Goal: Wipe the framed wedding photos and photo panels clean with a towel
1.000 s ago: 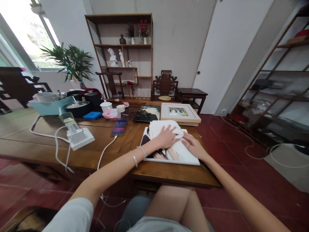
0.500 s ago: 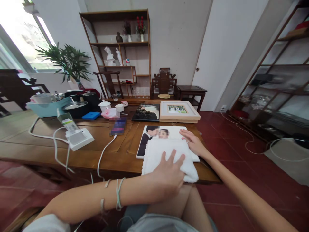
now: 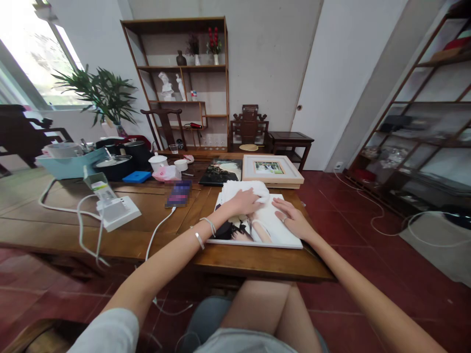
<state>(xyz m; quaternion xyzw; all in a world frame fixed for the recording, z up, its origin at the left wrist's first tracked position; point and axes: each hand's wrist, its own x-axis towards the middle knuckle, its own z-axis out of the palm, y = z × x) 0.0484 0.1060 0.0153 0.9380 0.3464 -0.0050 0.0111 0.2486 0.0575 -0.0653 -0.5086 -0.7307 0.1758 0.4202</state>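
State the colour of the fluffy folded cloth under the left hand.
The fluffy folded cloth is plain white; the head view shows it.

Bright window (image 3: pixel 42 59) left; grey wall (image 3: pixel 272 63); red tiled floor (image 3: pixel 346 230).

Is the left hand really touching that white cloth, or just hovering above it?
Touching. The head view shows the left hand lying on the white cloth, its fingers against the fabric with no visible gap.

Glare whites out the window (image 3: pixel 46 63) at upper left; right-hand shelves (image 3: pixel 423 139) look blurred.
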